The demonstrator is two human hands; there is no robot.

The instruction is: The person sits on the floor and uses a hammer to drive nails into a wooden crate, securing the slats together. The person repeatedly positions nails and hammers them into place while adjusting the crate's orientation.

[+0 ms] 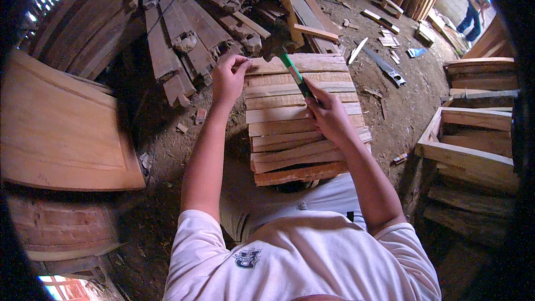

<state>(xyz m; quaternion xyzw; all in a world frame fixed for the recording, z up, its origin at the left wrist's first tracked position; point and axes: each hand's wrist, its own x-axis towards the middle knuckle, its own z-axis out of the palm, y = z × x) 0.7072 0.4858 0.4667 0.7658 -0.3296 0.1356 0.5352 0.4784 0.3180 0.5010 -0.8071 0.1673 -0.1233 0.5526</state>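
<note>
A slatted wooden piece (304, 114), made of several rough boards side by side, lies in front of me above my lap. My right hand (329, 112) is wrapped round the green and black handle of a hammer (293, 72). The dark hammer head points away from me, over the far edge of the boards. At the far left corner of the slats, my left hand (229, 78) is closed, thumb and fingertips pinched together against the end of the farthest board. Anything between those fingertips is too small to make out.
Rough timber beams (195, 28) are piled at the far left. A smooth wooden panel (61, 128) stands at left, wooden frames (468, 134) at right. A handsaw (384, 68) lies on the dirt floor among offcuts. Another person (475, 17) bends over at the far right.
</note>
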